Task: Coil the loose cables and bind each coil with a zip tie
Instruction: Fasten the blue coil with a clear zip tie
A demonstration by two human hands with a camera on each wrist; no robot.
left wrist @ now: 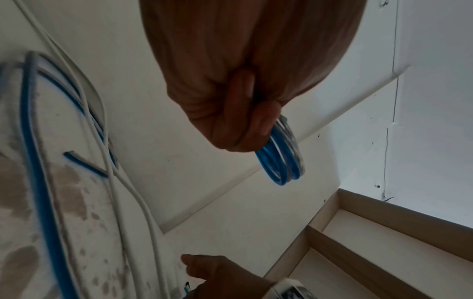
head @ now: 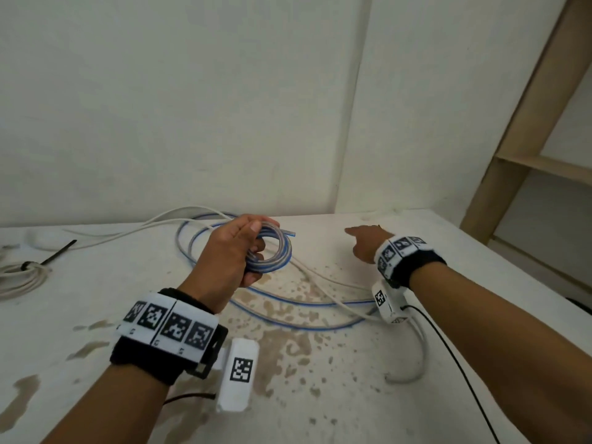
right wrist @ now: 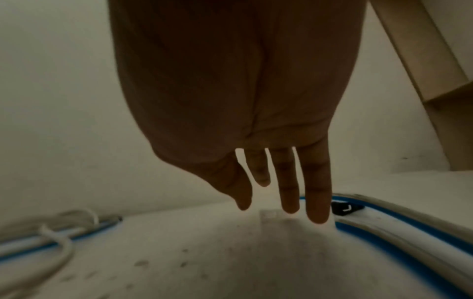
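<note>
Currently coiling: left hand (head: 229, 251) grasps the blue cable coil (head: 272, 251) at frame centre, its tail loose on the worktop (head: 96, 299); right hand (head: 365, 245), released, should next feed slack.

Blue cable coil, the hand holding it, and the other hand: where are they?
blue cable coil (head: 275, 251), head view, its lower right loops.
left hand (head: 226, 251), head view, its back.
right hand (right wrist: 240, 91), right wrist view, its palm.
</note>
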